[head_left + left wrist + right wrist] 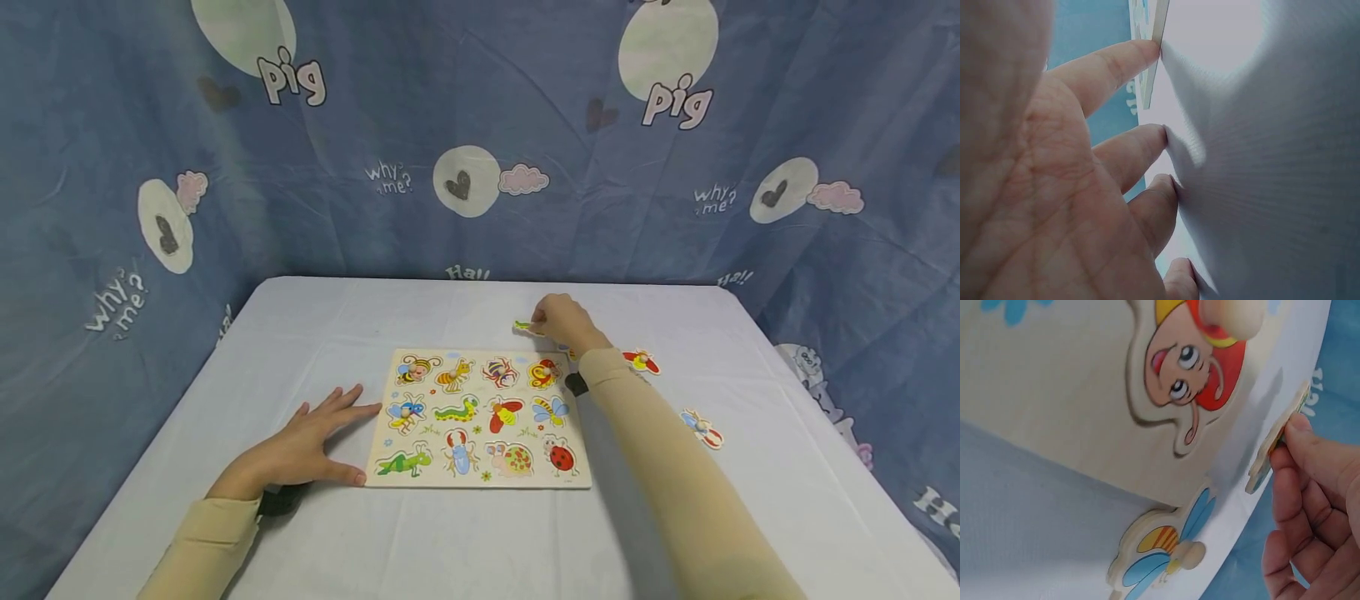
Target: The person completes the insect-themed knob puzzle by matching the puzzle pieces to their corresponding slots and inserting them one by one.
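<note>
A wooden puzzle board (480, 433) with several colourful insect pictures lies on the table. My left hand (315, 442) spreads its fingers beside it, with thumb and index fingertip right at the board's left edge; in the left wrist view the other fingertips rest on the cloth. Beyond the board's far right corner, my right hand (566, 321) pinches a green wooden puzzle piece (522, 327). The right wrist view shows this piece (1266, 456) edge-on, its picture mostly hidden. Nearby lies a blue-winged bee piece (1166, 550) with a round knob, close against the board's corner.
To the right of the board lie a red and yellow insect piece (641, 361) and a blue beetle piece (702, 428). A red and yellow piece with a knob (1179, 375) sits in its board recess. A blue printed curtain (480, 108) hangs behind the white table (315, 325).
</note>
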The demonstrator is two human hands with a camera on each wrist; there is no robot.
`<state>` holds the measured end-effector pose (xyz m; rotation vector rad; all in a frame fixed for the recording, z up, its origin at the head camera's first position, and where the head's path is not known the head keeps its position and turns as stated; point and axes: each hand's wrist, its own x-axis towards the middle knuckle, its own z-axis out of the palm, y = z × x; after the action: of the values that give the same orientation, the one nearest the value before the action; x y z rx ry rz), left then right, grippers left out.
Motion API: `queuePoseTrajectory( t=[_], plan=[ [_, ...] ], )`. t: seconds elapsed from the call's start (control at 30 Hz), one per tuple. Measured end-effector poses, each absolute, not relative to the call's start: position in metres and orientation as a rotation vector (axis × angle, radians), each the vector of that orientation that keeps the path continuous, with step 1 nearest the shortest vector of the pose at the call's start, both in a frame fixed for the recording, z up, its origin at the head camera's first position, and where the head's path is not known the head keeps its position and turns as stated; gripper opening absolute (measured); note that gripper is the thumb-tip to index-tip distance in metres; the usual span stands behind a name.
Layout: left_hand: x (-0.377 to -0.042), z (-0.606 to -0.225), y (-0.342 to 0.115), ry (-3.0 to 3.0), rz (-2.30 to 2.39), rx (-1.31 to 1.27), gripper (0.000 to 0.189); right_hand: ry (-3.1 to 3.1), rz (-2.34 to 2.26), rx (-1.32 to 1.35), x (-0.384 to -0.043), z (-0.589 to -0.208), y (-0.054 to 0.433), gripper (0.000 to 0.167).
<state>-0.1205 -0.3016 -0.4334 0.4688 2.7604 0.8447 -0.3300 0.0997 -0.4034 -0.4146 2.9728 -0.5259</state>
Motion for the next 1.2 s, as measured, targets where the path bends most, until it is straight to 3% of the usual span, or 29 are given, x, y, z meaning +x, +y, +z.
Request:
queuePoseTrajectory(
  t=[1.2],
  plan=[
    [-0.123,-0.434,-0.303,2.754,0.824,0.474,0.104,2.826,-0.516,-0.809,-0.287,-0.390,0.070,0.012]
  ],
)
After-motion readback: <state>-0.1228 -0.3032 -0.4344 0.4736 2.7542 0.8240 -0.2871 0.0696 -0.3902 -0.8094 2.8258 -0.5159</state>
